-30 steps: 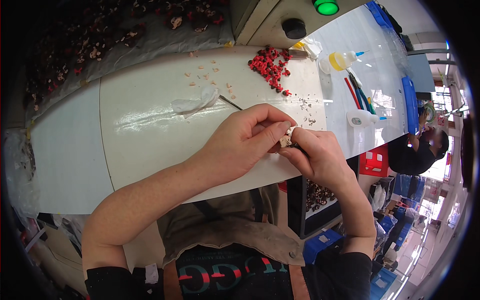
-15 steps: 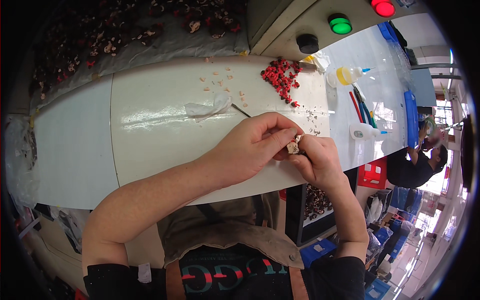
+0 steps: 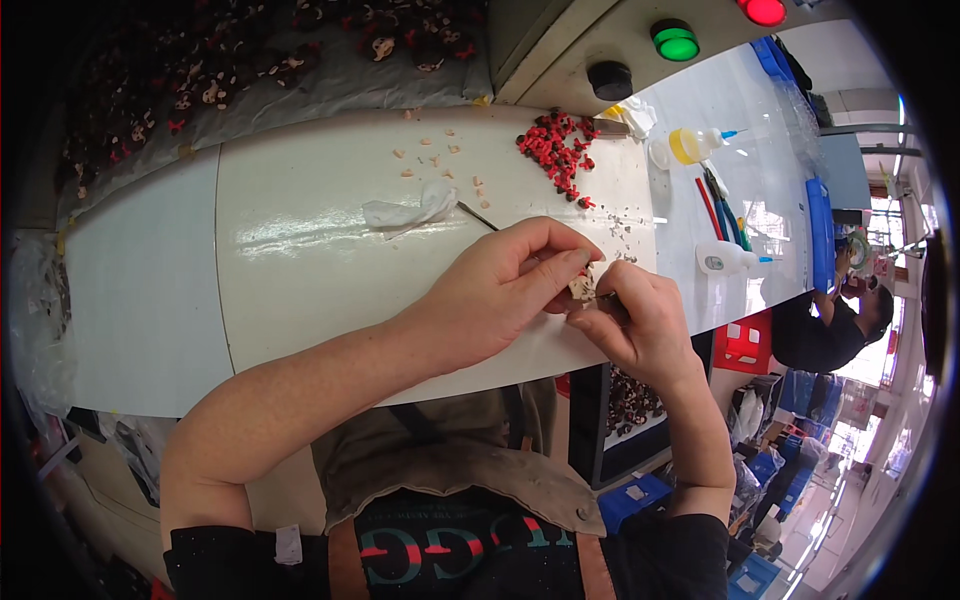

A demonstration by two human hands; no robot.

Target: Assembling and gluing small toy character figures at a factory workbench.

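Over the near edge of the worktable, my left hand [image 3: 505, 285] pinches a small cream-coloured figurine piece [image 3: 581, 289] with dark marks and a bit of red. My right hand [image 3: 645, 318] is closed just beside it, thumb and forefinger curled together. A thin dark tip shows between those fingers and the piece; what it belongs to is hidden by the hand. Beyond my left hand lies a crumpled white cloth [image 3: 412, 208] with a thin dark rod [image 3: 477, 216] at its right end. A heap of small red and black parts [image 3: 556, 150] lies farther off.
Small cream bits [image 3: 435, 160] are scattered on the worktable [image 3: 300, 290]. At right are a yellow-banded bottle [image 3: 690, 146], a white bottle [image 3: 722, 259] and pliers [image 3: 722, 205]. A grey machine panel [image 3: 640, 50] stands at the back. Another person [image 3: 840, 330] works far right.
My right hand has drawn slightly apart from the left, showing more of the cream piece and a thin dark tip. My left hand keeps its pinch.
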